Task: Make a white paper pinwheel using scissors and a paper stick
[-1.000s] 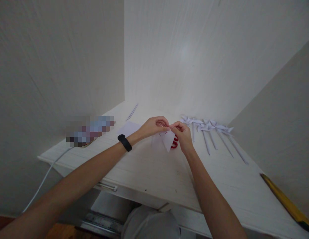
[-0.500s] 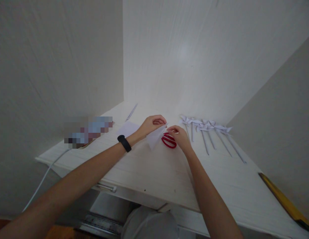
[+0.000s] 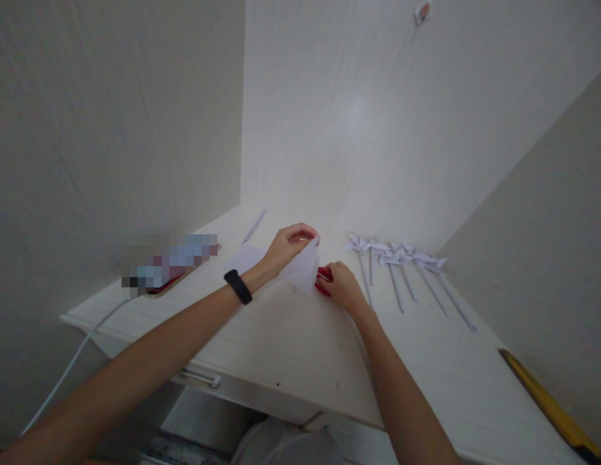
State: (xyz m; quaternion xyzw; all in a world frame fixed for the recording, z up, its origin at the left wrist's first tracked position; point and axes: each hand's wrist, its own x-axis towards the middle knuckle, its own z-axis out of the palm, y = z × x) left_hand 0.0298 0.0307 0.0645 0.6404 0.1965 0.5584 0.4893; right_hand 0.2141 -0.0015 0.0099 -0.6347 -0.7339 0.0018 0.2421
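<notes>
Left hand (image 3: 285, 248) lifts white paper (image 3: 304, 268); right hand (image 3: 341, 290) covers red scissors (image 3: 323, 281).

1. A white desk (image 3: 300, 349) with a wood-grain top fills the lower middle, pushed into a corner.
2. A plain cream wall (image 3: 111, 129) rises along the desk's left edge.
3. A white panelled surface (image 3: 358, 116) stands behind the far edge and catches a soft bright sheen.
4. A beige wall (image 3: 547, 226) slants down along the right edge.
5. A small fixture (image 3: 422, 11) sits high on the back panel, too blurred to identify.
6. A metal drawer handle (image 3: 199, 376) shows under the near edge.
7. The light is dim and even.
</notes>
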